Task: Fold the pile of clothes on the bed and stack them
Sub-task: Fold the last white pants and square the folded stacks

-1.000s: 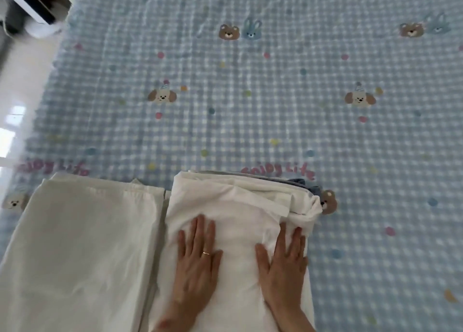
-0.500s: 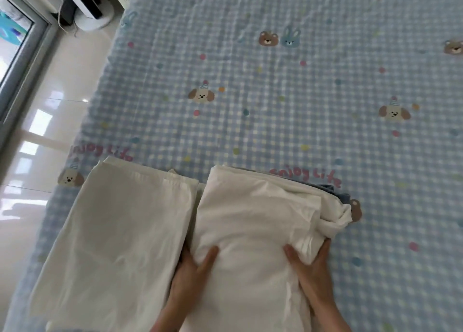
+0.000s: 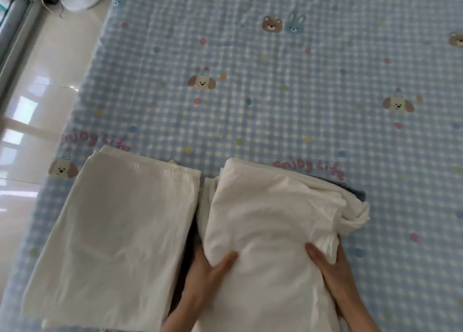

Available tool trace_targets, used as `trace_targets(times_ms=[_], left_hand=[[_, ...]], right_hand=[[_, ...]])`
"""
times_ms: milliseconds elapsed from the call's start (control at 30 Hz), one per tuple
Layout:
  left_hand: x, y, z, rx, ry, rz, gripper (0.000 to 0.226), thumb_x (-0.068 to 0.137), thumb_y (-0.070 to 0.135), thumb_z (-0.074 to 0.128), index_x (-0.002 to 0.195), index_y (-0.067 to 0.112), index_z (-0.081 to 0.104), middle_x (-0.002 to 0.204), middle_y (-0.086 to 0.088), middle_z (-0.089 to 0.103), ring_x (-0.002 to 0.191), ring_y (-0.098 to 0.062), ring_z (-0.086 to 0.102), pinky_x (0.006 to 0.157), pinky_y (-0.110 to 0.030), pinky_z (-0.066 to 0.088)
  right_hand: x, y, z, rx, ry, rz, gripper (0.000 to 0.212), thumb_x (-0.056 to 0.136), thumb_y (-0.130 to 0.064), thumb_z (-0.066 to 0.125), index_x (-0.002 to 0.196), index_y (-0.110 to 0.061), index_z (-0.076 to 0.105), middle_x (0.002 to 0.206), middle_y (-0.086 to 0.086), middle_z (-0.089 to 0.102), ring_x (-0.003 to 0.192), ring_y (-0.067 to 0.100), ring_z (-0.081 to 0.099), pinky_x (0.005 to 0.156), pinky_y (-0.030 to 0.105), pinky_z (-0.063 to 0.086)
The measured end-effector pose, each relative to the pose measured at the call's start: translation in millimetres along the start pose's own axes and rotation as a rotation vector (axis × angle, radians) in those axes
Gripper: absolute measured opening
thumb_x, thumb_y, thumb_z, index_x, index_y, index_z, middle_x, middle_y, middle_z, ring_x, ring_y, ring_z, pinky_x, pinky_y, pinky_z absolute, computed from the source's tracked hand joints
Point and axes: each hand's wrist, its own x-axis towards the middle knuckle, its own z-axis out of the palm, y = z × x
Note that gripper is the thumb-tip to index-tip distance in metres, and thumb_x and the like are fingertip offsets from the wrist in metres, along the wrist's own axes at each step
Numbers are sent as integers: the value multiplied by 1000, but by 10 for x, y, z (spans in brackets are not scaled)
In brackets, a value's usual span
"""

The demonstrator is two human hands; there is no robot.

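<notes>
Plainly, the folding looks finished and the stacking step is under way. Going from the left edge of the bed (image 3: 275, 106), a flat folded white garment (image 3: 117, 231) is lying near the bed's near left corner, touching nothing but the checked cover. Just to its right, the left hand (image 3: 208, 274) is gripping the left side of a thicker white folded bundle (image 3: 270, 231), thumb on top and fingers tucked beneath out of sight. That bundle is sitting along the near edge, with a sliver of dark blue cloth (image 3: 358, 194) peeking out under its far right corner. The right hand (image 3: 333, 264) is clasping the bundle's right side in the same manner. Both hands appear set to lift. The next move likely calls for raising the bundle level, carrying it leftward and lowering it squarely onto the flat garment, without letting the loose rolled right end slip open.
</notes>
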Motion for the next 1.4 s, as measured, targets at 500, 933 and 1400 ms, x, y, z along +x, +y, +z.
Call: trace_targets(times_ms=[500, 933, 1400], left_hand=[[27, -59, 265, -66, -52, -44, 101, 38, 76, 76, 126, 41, 43, 119, 13, 60, 99, 3, 58, 84, -23, 46], [-647, 477, 786, -142, -54, 101, 72, 56, 49, 78, 119, 25, 55, 98, 13, 66, 84, -1, 62, 62, -17, 45], [-2210, 1518, 4049, -212, -287, 331, 72, 56, 56, 75, 122, 41, 49, 107, 21, 62, 88, 17, 56, 67, -7, 42]], right_hand=[[56, 151, -287, 76, -64, 101, 72, 76, -38, 75, 137, -28, 39, 119, -9, 53, 98, 7, 55, 83, 26, 42], [-247, 217, -1209, 232, 48, -30, 53, 76, -41, 74, 121, -44, 46, 109, -22, 59, 101, 2, 58, 89, 30, 47], [-92, 743, -5021, 208, 271, -139, 59, 77, -44, 72, 129, -34, 47, 115, -13, 59, 95, -3, 57, 76, 18, 43]])
